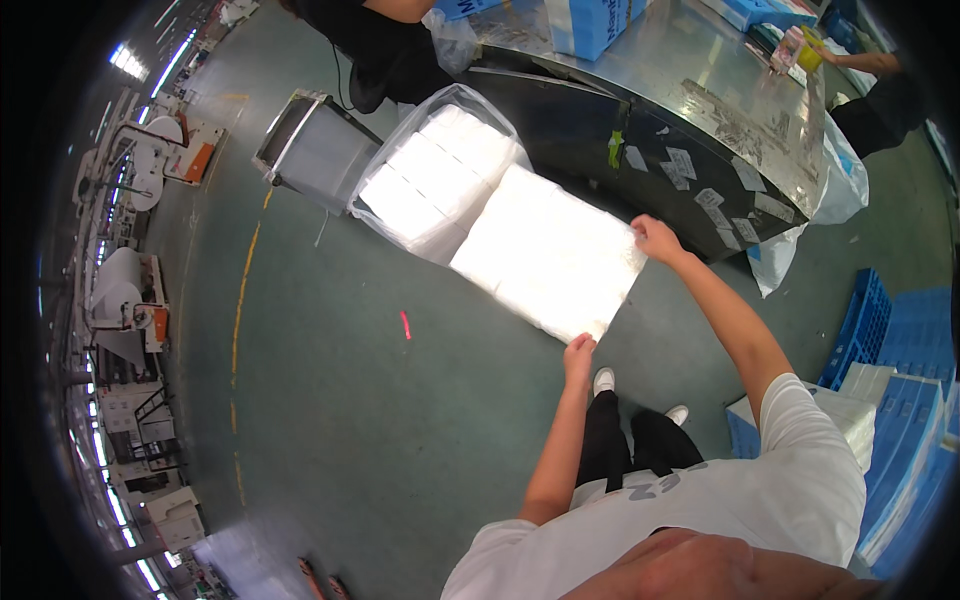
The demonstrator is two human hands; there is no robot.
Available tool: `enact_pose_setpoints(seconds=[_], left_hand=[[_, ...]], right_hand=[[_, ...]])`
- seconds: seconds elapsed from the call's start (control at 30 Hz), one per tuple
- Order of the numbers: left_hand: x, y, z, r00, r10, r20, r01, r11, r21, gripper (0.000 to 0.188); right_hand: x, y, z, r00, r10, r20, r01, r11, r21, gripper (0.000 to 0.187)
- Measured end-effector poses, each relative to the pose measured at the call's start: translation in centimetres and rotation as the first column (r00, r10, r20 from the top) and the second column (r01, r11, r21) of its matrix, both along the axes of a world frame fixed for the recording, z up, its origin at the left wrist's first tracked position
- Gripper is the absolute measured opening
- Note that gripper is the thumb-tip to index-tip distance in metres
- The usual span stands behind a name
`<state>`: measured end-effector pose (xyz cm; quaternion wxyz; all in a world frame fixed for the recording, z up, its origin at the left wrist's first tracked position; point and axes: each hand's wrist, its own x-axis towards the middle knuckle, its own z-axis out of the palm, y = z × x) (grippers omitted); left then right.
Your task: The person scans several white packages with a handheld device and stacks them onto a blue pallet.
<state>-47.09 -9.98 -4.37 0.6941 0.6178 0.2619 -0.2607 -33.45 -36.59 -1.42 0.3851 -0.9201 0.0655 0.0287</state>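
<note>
A large, flat white bundle (548, 252), apparently several soft packs side by side, stretches out in front of me. My left hand (578, 358) is closed on its near corner. At the right corner, my right hand (655, 240) grips the edge with fingers bent round it. The bundle's far end meets a clear plastic bag (497, 112) filled with rows of white blocks (432, 170). Glare washes out the white surfaces, so I cannot tell their exact kind or whether the bundle overlaps the bag.
Ahead to the right stands a metal-topped table (690, 65) with dark sides and a blue package (592, 25). A grey bin (335, 150) is beyond the bag. Blue pallets (858, 325) and wrapped packs (905, 430) stand at right. Two other people are by the table.
</note>
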Motion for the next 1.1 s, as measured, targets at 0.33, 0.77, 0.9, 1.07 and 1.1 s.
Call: enact_pose_setpoints(seconds=[0.33, 0.77, 0.9, 1.07, 1.1], left_hand=[[1.5, -0.7, -1.0, 0.996, 0.020, -0.087, -0.028, 0.995, -0.091, 0.025], [1.9, 0.2, 0.1, 0.959, -0.031, -0.283, -0.056, 0.954, -0.296, 0.023], [2.1, 1.4, -3.2, 0.960, -0.035, -0.277, -0.024, 0.978, -0.207, 0.023], [-0.3, -0.1, -6.4, 0.979, 0.006, -0.202, -0.025, 0.995, -0.093, 0.023], [-1.4, 1.5, -7.2, 0.984, 0.092, -0.154, -0.109, 0.988, -0.105, 0.023]], right_hand=[[0.5, 1.4, -0.8, 0.959, 0.122, -0.255, -0.204, 0.922, -0.328, 0.035], [1.5, -1.7, -3.6, 0.516, 0.379, -0.768, 0.177, 0.830, 0.529, 0.041], [-1.0, 1.9, -1.9, 0.705, 0.196, -0.681, 0.116, 0.916, 0.383, 0.043], [-8.3, 1.5, -2.0, 0.921, -0.120, -0.371, 0.145, 0.989, 0.041, 0.043], [-9.6, 3.0, -0.8, 0.909, -0.113, -0.401, 0.152, 0.986, 0.067, 0.040]])
